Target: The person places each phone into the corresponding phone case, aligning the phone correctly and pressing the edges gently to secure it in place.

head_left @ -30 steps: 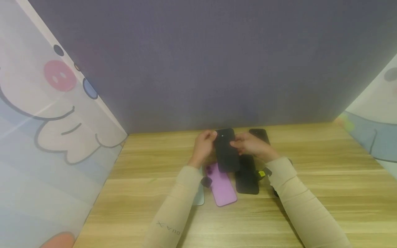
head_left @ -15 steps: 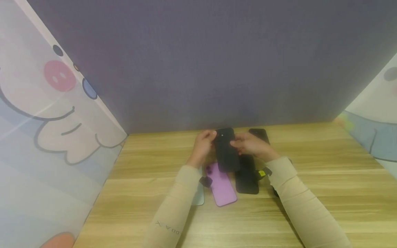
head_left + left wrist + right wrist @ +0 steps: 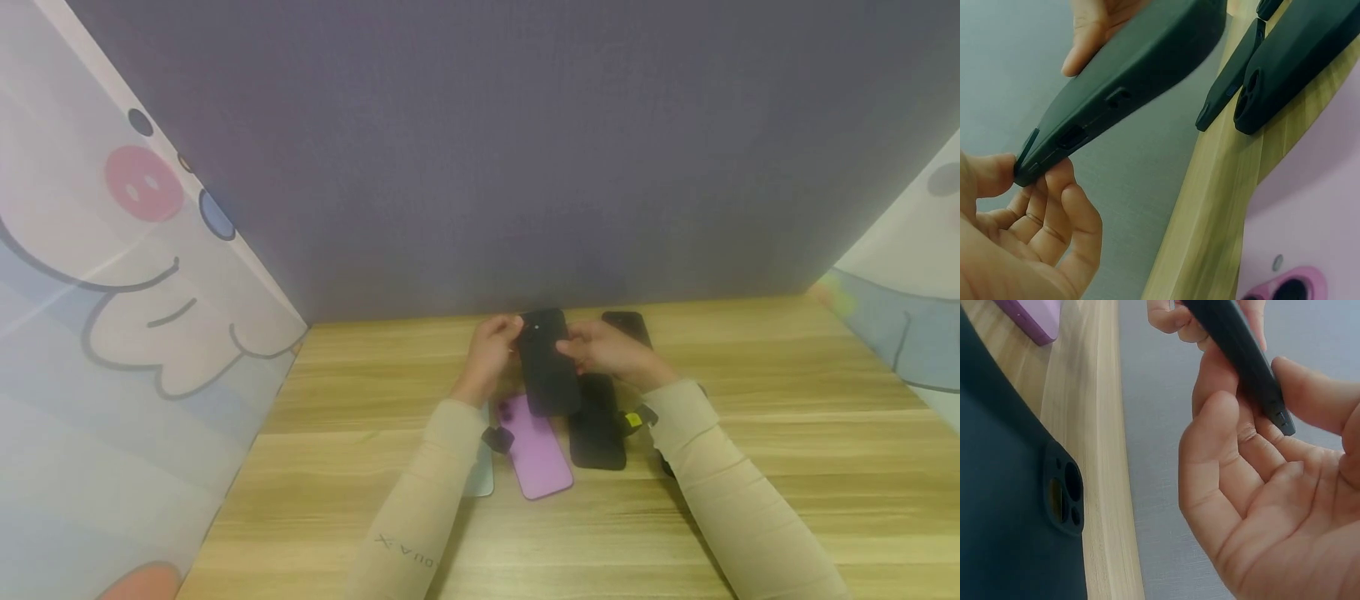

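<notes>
Left hand [image 3: 489, 357] and right hand [image 3: 611, 354] pinch one black phone case [image 3: 551, 375].
Left wrist view reveals side cutouts [image 3: 1117, 97] head view hides; below: one lilac phone [image 3: 542, 467], at least two black cases [image 3: 597, 442].

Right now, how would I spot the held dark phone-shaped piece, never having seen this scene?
In the head view, drop from the grey panel to the wooden table. Near its far edge, the left hand and right hand pinch the dark phone-shaped piece. Unlike the dark neighbours lying on the table, it is held up.
</notes>
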